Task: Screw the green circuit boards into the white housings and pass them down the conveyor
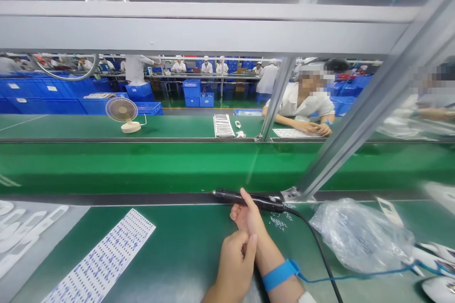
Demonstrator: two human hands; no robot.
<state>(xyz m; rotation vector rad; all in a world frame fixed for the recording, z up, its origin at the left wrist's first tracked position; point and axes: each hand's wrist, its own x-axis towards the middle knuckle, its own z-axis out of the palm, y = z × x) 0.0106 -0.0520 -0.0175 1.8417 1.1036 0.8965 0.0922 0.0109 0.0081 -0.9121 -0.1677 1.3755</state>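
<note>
My right hand [251, 220], wearing a blue wrist strap [279, 274], is turned palm up with its thumb apart and its fingers loosely curled, holding nothing visible. Just behind it a black electric screwdriver [268, 202] lies along the dark bench rail, its thin bit pointing left; the thumb overlaps its body. My left hand [234, 258] is closed, its thumb and bent forefinger against my right wrist. What is inside its fingers is hidden. Several tiny screws or pins [278, 220] are scattered on the green mat beside my right hand.
A sheet with blue printed marks [106, 255] and white frame-shaped parts [21, 232] lie left. A clear plastic bag [359, 234] sits right, with a cable [320, 251] running nearby. A slanted metal post [341, 142] rises ahead. A co-worker [302, 104] leans across the line; a fan [124, 113] stands there.
</note>
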